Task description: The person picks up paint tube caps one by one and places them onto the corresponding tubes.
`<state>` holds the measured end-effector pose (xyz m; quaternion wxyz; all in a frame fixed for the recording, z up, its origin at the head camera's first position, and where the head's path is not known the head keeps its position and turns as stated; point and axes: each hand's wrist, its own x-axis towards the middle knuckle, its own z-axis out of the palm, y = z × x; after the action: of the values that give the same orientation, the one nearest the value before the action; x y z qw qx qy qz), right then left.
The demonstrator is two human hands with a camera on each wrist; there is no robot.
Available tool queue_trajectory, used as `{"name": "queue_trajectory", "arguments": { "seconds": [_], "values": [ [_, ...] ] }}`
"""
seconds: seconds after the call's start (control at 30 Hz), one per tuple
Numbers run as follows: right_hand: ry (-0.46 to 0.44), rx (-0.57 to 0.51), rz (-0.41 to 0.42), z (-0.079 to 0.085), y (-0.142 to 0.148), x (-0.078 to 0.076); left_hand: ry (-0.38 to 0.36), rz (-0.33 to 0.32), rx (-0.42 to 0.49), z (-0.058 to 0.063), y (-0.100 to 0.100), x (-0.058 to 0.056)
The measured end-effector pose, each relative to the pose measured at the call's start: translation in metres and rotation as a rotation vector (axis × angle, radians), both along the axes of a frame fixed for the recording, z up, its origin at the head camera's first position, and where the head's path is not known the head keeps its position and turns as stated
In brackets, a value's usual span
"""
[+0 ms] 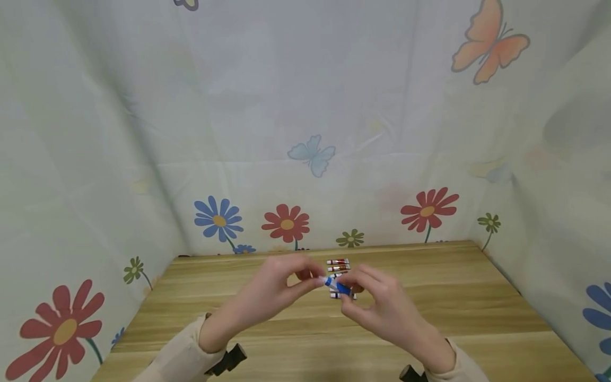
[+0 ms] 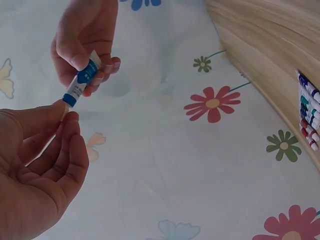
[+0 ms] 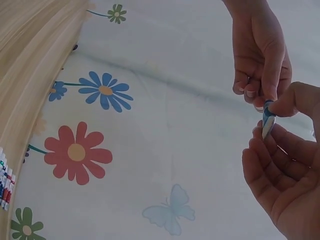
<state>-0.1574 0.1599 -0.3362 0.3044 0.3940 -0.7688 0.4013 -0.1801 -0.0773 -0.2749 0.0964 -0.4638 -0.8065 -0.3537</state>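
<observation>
A small blue and white paint tube (image 1: 341, 288) is held above the table between both hands. My left hand (image 1: 281, 284) pinches its narrow end, just past a blue band, between thumb and forefinger. My right hand (image 1: 384, 297) grips the flat, crimped end of the body with thumb and fingers. In the left wrist view the tube (image 2: 84, 79) tilts, crimped end upper right, narrow end at the left fingertips. In the right wrist view fingers cover most of the tube (image 3: 268, 122). The left fingertips hide the very tip.
Behind the hands, several paint tubes (image 1: 338, 262) lie in a row on the wooden table (image 1: 229, 297), partly hidden by the held tube and right hand. A pale curtain (image 1: 248, 116) printed with flowers and butterflies surrounds the table at the back and sides.
</observation>
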Motion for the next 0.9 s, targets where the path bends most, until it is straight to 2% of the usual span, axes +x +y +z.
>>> {"name": "queue_trajectory", "arguments": {
  "seconds": [0.2, 0.43, 0.57, 0.63, 0.7, 0.9],
  "values": [
    [-0.157, -0.068, 0.113, -0.002, 0.005, 0.002, 0.061, -0.091, 0.018, 0.000, -0.001, 0.000],
    [-0.489, -0.153, 0.287, -0.003, 0.010, 0.005, 0.227, -0.175, 0.006, 0.003, -0.001, 0.002],
    [-0.628, -0.182, 0.385, -0.004, 0.011, 0.004, 0.250, -0.202, -0.004, 0.004, -0.001, 0.003],
    [-0.653, -0.187, 0.424, -0.004, 0.011, 0.004, 0.246, -0.211, -0.006, 0.004, -0.002, 0.003],
    [-0.658, -0.179, 0.425, -0.004, 0.011, 0.003, 0.237, -0.210, -0.005, 0.004, -0.002, 0.003],
    [-0.595, -0.152, 0.331, -0.006, 0.009, 0.003, 0.154, -0.148, 0.017, 0.000, 0.000, 0.005]
  ]
}}
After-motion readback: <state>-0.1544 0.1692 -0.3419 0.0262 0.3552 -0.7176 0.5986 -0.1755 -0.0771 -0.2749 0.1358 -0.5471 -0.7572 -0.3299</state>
